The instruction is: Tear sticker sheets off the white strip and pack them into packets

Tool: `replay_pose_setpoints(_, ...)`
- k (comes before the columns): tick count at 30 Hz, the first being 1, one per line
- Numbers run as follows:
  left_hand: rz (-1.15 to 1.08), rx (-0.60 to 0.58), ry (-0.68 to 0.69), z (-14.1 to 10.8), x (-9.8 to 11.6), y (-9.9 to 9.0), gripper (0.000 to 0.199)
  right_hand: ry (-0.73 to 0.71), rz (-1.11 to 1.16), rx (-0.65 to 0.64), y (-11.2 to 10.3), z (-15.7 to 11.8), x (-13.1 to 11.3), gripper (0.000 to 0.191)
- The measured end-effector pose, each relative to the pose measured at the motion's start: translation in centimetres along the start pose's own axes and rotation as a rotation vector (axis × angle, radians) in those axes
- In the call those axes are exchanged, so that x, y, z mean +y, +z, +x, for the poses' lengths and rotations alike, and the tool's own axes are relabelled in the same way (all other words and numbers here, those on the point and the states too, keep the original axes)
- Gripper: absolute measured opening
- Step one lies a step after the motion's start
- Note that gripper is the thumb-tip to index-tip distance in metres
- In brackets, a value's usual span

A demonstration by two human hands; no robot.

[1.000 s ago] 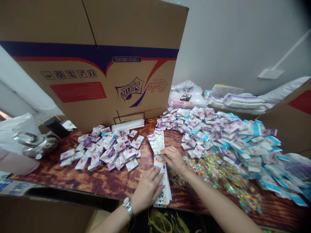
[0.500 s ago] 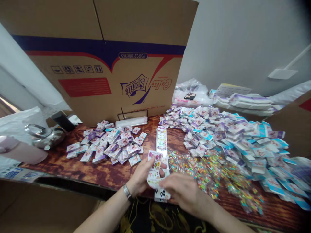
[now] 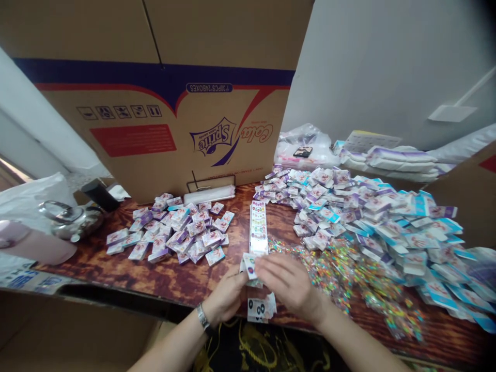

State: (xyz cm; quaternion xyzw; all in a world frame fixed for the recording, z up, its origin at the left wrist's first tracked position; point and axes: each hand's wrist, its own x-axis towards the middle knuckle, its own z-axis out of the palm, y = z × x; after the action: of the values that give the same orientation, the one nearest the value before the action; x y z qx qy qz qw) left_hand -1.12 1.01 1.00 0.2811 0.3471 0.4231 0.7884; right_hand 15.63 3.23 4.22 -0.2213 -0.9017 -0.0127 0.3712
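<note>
My left hand (image 3: 228, 293), with a metal watch on the wrist, pinches a small printed sticker sheet (image 3: 251, 268) near the table's front edge. Bent fingers of my right hand (image 3: 289, 284) press on the sheet's right side, so both hands are closed on it. The sheet looks folded and is partly covered by the fingers. Beyond it lies a long strip of sticker sheets (image 3: 258, 227), and more sheets with black marks (image 3: 260, 309) lie under and in front of the hands. Small clear bags of colourful candy (image 3: 337, 274) are just right of my right hand.
Small printed boxes form a pile (image 3: 182, 227) on the left and a larger heap (image 3: 387, 222) on the right. A big cardboard carton (image 3: 174, 129) stands behind. At the left are a metal kettle (image 3: 73, 219) and a pink bottle (image 3: 36, 243). Clear plastic sleeves (image 3: 209, 194) lie by the carton.
The sheet was held up flat and open; now it is folded smaller between my hands. My right hand has moved up and closed over its right side.
</note>
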Motion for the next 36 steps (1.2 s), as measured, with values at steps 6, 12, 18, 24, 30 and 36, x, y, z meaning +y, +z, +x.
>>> replay_pose_setpoints(6, -0.218, -0.129, -0.121, 0.1, 0.4, 0.0, 0.055, -0.024, -0.111, -0.096, 0.6, -1.2, -1.1, 0.036)
replay_pose_setpoints(12, -0.107, -0.001, 0.038, -0.1, 0.7, 1.0, 0.037, 0.065, -0.019, -0.056, 1.1, -1.4, -0.5, 0.029)
replay_pose_setpoints(18, 0.076, 0.153, 0.2, -0.1, 0.7, 0.4, 0.034, 0.354, 0.348, -0.17, 1.0, -0.5, -0.3, 0.018)
replay_pose_setpoints(24, 0.516, 0.012, 0.265, -0.4, 0.9, -0.9, 0.033, 0.613, 0.393, -0.201, 0.7, 0.0, 0.7, 0.017)
replay_pose_setpoints(30, 0.868, 0.053, 0.415, 0.2, -0.3, -1.9, 0.021, 0.596, 0.316, -0.24, 2.0, -1.2, 0.5, 0.013)
replay_pose_setpoints(36, 1.289, 0.157, 0.585, 0.4, -2.0, -1.8, 0.013, 0.521, 0.143, -0.262, 3.6, -2.9, -0.2, 0.02)
